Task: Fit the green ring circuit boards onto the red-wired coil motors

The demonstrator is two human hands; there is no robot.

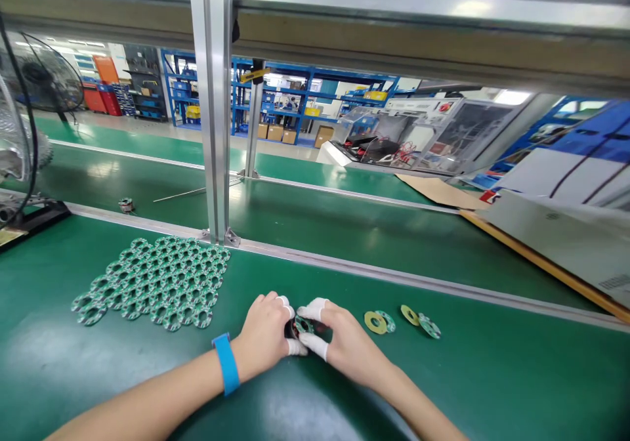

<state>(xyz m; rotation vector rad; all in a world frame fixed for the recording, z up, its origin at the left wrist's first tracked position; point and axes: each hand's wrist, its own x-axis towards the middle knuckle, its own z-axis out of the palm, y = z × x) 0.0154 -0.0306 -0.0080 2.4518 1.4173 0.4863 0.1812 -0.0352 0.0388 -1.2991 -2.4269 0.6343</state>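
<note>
My left hand (266, 326), in white finger cots and a blue wristband, is closed around a small dark part with copper-coloured bits, perhaps a motor stator; most of it is hidden by the fingers. Facing it, my right hand (342, 336) pinches a green ring-shaped circuit board (304, 325) between cotted thumb and finger. The board lies against the dark part; whether they are joined I cannot tell. Right of my hands lie two yellow rings (375, 323), each beside or overlapping a green ring board (430, 326). A block of many ring circuit boards (162, 280) spreads out on the left.
The green table (492, 375) is bounded at the back by a metal rail (394, 273) with an upright post (214, 113). Beyond it are a wound stator (126, 205) and a thin rod (182, 194). A fan stands at left, a grey panel (556, 237) at right.
</note>
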